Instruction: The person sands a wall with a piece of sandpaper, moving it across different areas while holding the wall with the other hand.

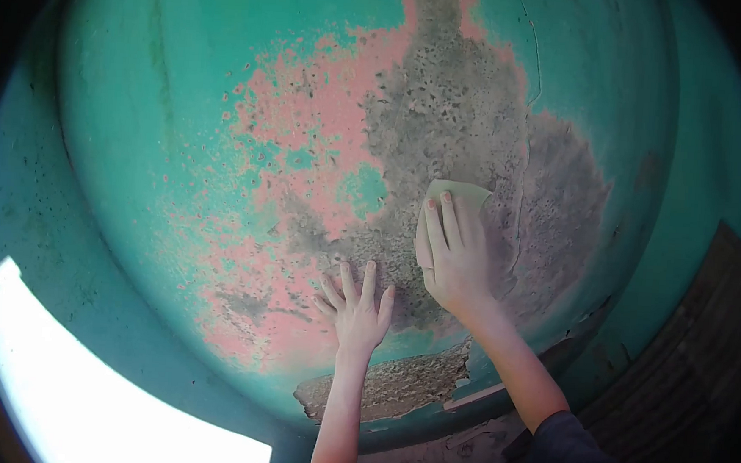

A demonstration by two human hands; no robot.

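Observation:
A green painted wall [214, 18] fills most of the view, with worn pink [302, 100] and bare grey [446, 109] patches in its middle. My left hand [357, 315] lies against the lower part of the worn area, fingers spread, holding nothing. To its right and a little higher, my right hand [458, 254] presses a pale sheet of sandpaper [468, 191] to the grey patch. The fingers lie over the sheet, and its edges show above and to the left of them; the rest is hidden under the hand.
A crack [524, 173] runs down the wall right of the sheet. Below my hands, a broken strip of rough brown plaster [395, 384] shows. Bright light [82, 367] comes in at lower left, and a dark ribbed surface [675, 377] stands at right.

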